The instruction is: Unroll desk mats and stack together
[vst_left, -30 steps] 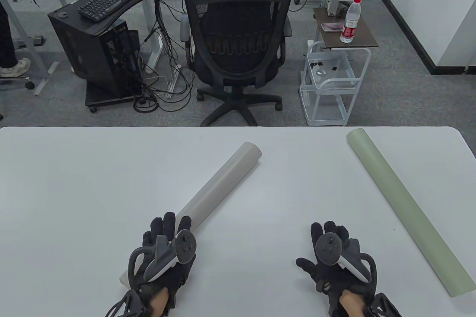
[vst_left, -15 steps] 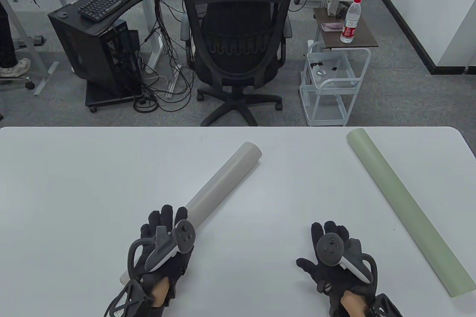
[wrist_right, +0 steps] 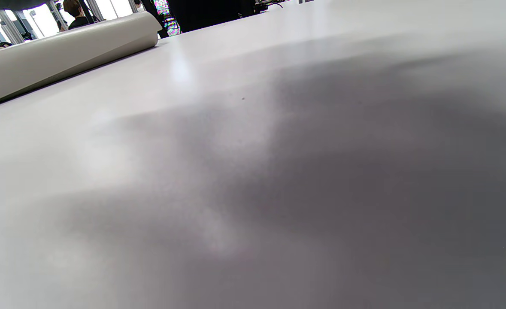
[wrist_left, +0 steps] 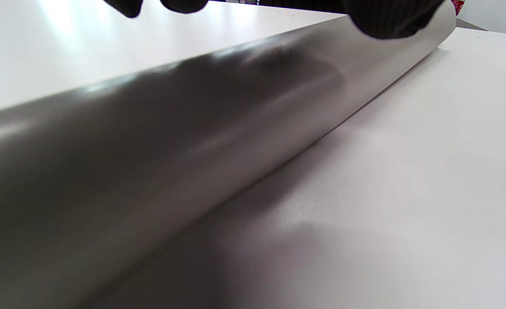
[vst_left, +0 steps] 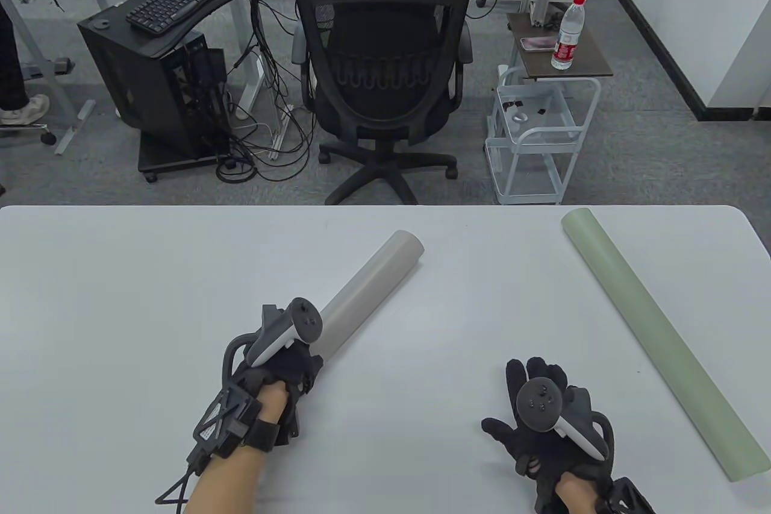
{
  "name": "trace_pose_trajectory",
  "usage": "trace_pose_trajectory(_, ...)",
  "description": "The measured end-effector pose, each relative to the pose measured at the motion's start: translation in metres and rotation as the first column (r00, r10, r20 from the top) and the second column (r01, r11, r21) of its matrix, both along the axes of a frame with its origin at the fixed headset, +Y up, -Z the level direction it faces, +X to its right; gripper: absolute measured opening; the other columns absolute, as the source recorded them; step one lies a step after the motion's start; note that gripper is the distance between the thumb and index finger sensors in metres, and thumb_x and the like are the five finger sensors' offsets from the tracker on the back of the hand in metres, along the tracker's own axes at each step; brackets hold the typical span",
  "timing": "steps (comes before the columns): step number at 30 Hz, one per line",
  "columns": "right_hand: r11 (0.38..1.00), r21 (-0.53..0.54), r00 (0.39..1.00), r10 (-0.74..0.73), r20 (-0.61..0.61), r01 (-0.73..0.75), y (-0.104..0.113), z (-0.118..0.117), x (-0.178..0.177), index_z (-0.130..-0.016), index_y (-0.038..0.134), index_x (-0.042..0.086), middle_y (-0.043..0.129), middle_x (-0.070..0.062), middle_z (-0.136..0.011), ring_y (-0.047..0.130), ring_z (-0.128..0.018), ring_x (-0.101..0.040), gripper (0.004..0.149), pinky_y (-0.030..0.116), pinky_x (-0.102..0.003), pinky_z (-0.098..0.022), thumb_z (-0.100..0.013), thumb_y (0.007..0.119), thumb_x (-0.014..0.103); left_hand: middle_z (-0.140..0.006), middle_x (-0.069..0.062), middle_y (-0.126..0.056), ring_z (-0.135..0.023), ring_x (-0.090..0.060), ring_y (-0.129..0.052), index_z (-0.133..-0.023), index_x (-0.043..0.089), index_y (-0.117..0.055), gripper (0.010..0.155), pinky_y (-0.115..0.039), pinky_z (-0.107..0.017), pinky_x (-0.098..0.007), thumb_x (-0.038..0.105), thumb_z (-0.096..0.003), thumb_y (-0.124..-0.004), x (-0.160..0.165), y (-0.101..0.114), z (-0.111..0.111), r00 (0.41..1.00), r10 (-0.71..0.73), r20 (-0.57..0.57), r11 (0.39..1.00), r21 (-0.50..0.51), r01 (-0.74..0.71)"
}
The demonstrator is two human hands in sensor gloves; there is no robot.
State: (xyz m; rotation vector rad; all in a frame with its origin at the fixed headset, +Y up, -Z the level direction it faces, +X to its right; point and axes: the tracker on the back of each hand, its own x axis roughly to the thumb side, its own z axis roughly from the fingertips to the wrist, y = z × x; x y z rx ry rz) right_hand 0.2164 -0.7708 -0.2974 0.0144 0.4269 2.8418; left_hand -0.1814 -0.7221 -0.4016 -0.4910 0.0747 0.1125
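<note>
A gloved right hand (vst_left: 545, 417) lies flat on the white table (vst_left: 120, 297) near its front edge, fingers spread and holding nothing, while the left hand (vst_left: 277, 351) reaches further in and sits over the near end of a rolled grey desk mat (vst_left: 373, 279). In the left wrist view the left hand's fingertips (wrist_left: 390, 21) curl over the top of the roll, which looks like a grasp, though how firmly it is clenched cannot be told. The grey roll runs diagonally away from the left hand toward the table's middle, lying fully wound. Well apart on the right, a rolled green desk mat (vst_left: 656, 339) lies untouched, its near end close to the table's right front corner and its far end near the back edge. The risks from here appear plain enough: a one-handed hold on one end could let the long roll swing or slip, and a mat with curl memory may spring back shut if its free edge is not pinned, a job the idle right hand seems placed to take. The green roll, lying so near the corner, could be nudged off if the grey mat is spread toward it. Beyond the table stand an office chair (vst_left: 385, 74), a computer stand (vst_left: 174, 56) and a small cart (vst_left: 536, 128) with a water bottle (vst_left: 568, 32).
</note>
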Motion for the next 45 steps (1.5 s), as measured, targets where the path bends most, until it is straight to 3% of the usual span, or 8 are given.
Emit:
trace_pose_trajectory(14, 1.0, 0.013, 1.0, -0.011, -0.006, 0.011, 0.001, 0.001, 0.0, -0.099, -0.004, 0.033, -0.011, -0.007, -0.109, -0.006, -0.101, -0.043, 0.094, 0.01, -0.067, -0.07, -0.039, 0.057, 0.07, -0.107, -0.009, -0.063, -0.089, -0.042, -0.081, -0.099, 0.024, -0.036, 0.079, -0.071, -0.062, -0.06, 0.043, -0.0365, -0.081, -0.003, -0.011, -0.034, 0.988, 0.033, -0.148, 0.989, -0.135, -0.054)
trace_pose_trajectory(23, 1.0, 0.009, 1.0, -0.006, -0.009, 0.006, 0.001, 0.002, 0.0, -0.099, -0.004, 0.033, -0.011, -0.008, -0.109, -0.006, -0.101, -0.044, 0.094, 0.01, -0.067, -0.07, -0.039, 0.057, 0.07, -0.099, -0.008, -0.07, -0.076, -0.034, -0.089, -0.096, 0.023, -0.052, 0.083, -0.076, -0.057, -0.053, 0.048, -0.0273, -0.092, 0.013, -0.012, -0.036, 0.989, -0.095, -0.113, 0.989, -0.127, 0.081)
trace_pose_trajectory(28, 1.0, 0.004, 1.0, -0.005, -0.009, 0.005, 0.002, 0.002, 0.0, -0.099, -0.004, 0.033, -0.011, -0.008, -0.109, -0.006, -0.101, -0.044, 0.094, 0.01, -0.067, -0.069, -0.039, 0.057, 0.07, -0.082, 0.002, -0.078, -0.058, -0.021, -0.088, -0.092, 0.024, -0.059, 0.086, -0.077, -0.054, -0.048, 0.061, -0.0222, -0.095, 0.027, -0.024, -0.034, 0.985, -0.157, -0.067, 0.971, -0.193, 0.142)
trace_pose_trajectory(31, 1.0, 0.006, 1.0, -0.006, -0.01, 0.006, 0.002, 0.003, 0.0, -0.099, -0.004, 0.033, -0.011, -0.008, -0.109, -0.006, -0.101, -0.044, 0.094, 0.01, -0.067, -0.069, -0.039, 0.057, 0.07, -0.084, 0.003, -0.075, -0.065, -0.023, -0.086, -0.091, 0.026, -0.058, 0.084, -0.075, -0.057, -0.05, 0.063, -0.024, -0.093, 0.033, -0.025, -0.033, 0.978, -0.199, -0.063, 0.963, -0.198, 0.183)
trace_pose_trajectory(33, 1.0, 0.01, 1.0, -0.009, -0.01, 0.009, 0.003, 0.003, 0.0, -0.099, -0.004, 0.033, -0.011, -0.008, -0.109, -0.006, -0.101, -0.044, 0.094, 0.01, -0.067, -0.069, -0.039, 0.057, 0.07, -0.093, 0.0, -0.072, -0.076, -0.028, -0.087, -0.09, 0.027, -0.055, 0.082, -0.076, -0.059, -0.051, 0.062, -0.0259, -0.093, 0.035, -0.029, -0.03, 0.984, -0.166, -0.072, 0.969, -0.197, 0.149)
trace_pose_trajectory(38, 1.0, 0.008, 1.0, -0.006, -0.014, 0.006, 0.002, 0.002, 0.0, -0.099, -0.004, 0.033, -0.011, -0.008, -0.109, -0.006, -0.101, -0.044, 0.094, 0.009, -0.067, -0.069, -0.039, 0.057, 0.07, -0.091, -0.005, -0.08, -0.069, -0.03, -0.1, -0.087, 0.02, -0.052, 0.077, -0.087, -0.052, -0.049, 0.053, -0.0302, -0.092, 0.049, -0.027, -0.021, 0.99, -0.126, -0.069, 0.986, -0.117, 0.118)
trace_pose_trajectory(41, 1.0, 0.002, 1.0, -0.003, -0.016, 0.003, 0.001, 0.002, 0.0, -0.099, -0.004, 0.033, -0.011, -0.008, -0.109, -0.006, -0.101, -0.044, 0.094, 0.009, -0.067, -0.069, -0.039, 0.057, 0.07, -0.088, -0.003, -0.085, -0.067, -0.031, -0.102, -0.093, 0.02, -0.046, 0.082, -0.086, -0.051, -0.052, 0.047, -0.032, -0.093, 0.053, -0.022, -0.018, 0.997, -0.034, -0.076, 0.998, -0.064, 0.029)
trace_pose_trajectory(45, 1.0, 0.002, 1.0, -0.001, -0.019, 0.001, 0.001, 0.003, -0.001, -0.099, -0.004, 0.033, -0.011, -0.008, -0.109, -0.006, -0.101, -0.043, 0.094, 0.009, -0.067, -0.069, -0.039, 0.057, 0.07, -0.09, -0.001, -0.082, -0.069, -0.029, -0.1, -0.095, 0.021, -0.044, 0.08, -0.085, -0.054, -0.051, 0.045, -0.0357, -0.092, 0.051, -0.016, -0.015, 0.977, 0.165, -0.137, 0.979, -0.098, -0.179)
